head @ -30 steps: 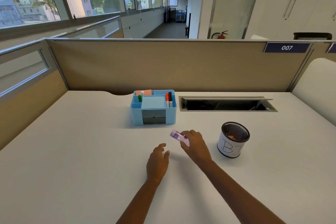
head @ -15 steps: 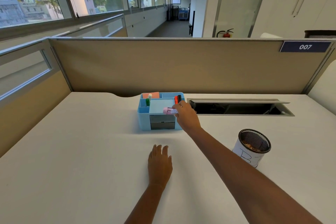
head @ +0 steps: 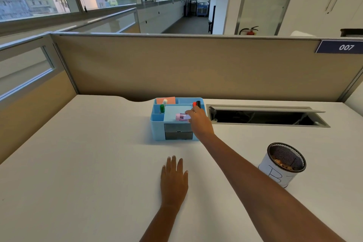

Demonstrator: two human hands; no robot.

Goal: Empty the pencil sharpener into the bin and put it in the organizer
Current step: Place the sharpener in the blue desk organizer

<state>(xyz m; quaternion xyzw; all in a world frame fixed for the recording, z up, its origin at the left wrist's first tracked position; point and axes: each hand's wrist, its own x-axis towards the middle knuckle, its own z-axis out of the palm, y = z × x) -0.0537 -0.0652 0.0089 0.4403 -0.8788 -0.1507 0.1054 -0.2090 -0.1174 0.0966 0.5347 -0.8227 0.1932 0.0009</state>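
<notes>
The pink pencil sharpener [head: 182, 117] lies on its side in the large middle compartment of the blue desk organizer [head: 157, 129]. My right hand [head: 199, 122] reaches over the organizer's right side, its fingertips still on the sharpener's right end. My left hand [head: 173, 178] rests flat and open on the white desk in front of the organizer. The bin [head: 282, 165], a white-wrapped mesh cup with shavings inside, stands on the desk to the right of my right forearm.
The organizer also holds a green marker [head: 162, 107], red and black markers [head: 196, 103] and an orange note pad [head: 166, 100]. An open cable slot [head: 263, 116] is cut in the desk to its right. Beige partition walls [head: 196, 68] close the desk's back and left.
My right hand carried the sharpener from near the bin forward to the organizer and lowered it into the middle compartment. My left hand flattened on the desk.
</notes>
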